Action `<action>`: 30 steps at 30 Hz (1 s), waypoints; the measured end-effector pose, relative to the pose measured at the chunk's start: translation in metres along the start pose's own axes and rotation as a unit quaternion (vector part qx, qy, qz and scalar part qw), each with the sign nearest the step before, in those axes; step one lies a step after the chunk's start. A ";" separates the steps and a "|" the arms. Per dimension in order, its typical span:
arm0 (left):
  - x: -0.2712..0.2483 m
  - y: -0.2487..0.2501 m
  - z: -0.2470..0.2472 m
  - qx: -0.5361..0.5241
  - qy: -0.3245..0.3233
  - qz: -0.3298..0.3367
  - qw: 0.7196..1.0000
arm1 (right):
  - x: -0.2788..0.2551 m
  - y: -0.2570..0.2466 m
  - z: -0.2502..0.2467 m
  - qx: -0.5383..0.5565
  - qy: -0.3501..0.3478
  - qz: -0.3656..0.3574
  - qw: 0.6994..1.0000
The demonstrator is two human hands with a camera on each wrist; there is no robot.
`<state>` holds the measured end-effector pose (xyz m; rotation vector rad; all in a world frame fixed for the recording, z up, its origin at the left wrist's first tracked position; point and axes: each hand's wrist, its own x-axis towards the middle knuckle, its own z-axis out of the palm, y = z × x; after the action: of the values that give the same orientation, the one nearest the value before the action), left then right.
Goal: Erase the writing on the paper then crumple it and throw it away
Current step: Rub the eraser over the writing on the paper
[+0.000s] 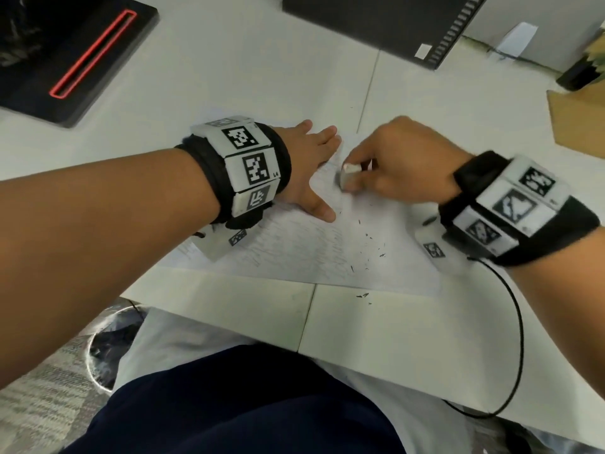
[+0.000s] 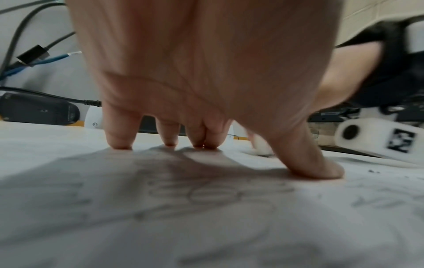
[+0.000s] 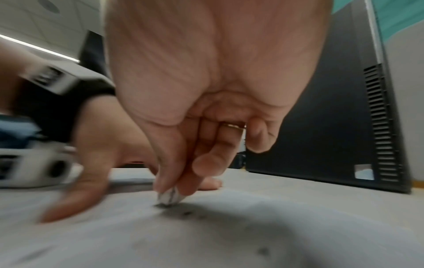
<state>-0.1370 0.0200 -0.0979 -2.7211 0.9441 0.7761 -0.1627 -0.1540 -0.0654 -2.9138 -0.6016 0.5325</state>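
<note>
- One paper [image 1: 314,244] is laid flat on the white table [image 1: 229,77], near the front edge; faint pencil writing [image 2: 213,195] is seen across it.
- Left hand [image 1: 304,165] is spread flat on the paper's left part; four fingertips [image 2: 119,143] and the thumb are pressed down, fingers straight, nothing gripped.
- One white eraser [image 1: 348,176] is pinched in the right hand [image 1: 402,162], thumb on one side and fingers curled on the other; grip closed tight on it.
- Eraser tip [image 3: 169,196] is touching the paper, just beside the left hand's fingers.
- One ring [image 3: 231,126] is seen on a right-hand finger.
- Dark eraser crumbs [image 1: 373,240] are scattered on the paper's right half; a few more lie on the table past its near edge. Too small and many to count.
- Two marker wristbands are worn, one per wrist: left [image 1: 242,165], right [image 1: 510,204]; one black cable [image 1: 517,322] runs from the right one.
- One black computer tower [image 1: 393,24] is standing at the table's far side, well apart from the paper.
- One black device with a red-outlined slot [image 1: 91,54] is lying at far left.
- One cardboard piece [image 1: 576,119] is seen at the right edge.
- One bin [image 1: 108,348] is partly visible on the floor below the table edge, left of the person's lap.
</note>
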 end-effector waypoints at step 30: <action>-0.009 0.005 -0.004 -0.003 0.017 -0.021 1.000 | 0.020 0.008 -0.003 0.014 0.029 0.071 0.997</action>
<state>-0.1444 0.0195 -0.0902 -2.7593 0.8898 0.7277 -0.1416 -0.1530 -0.0701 -2.9487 -0.3791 0.4648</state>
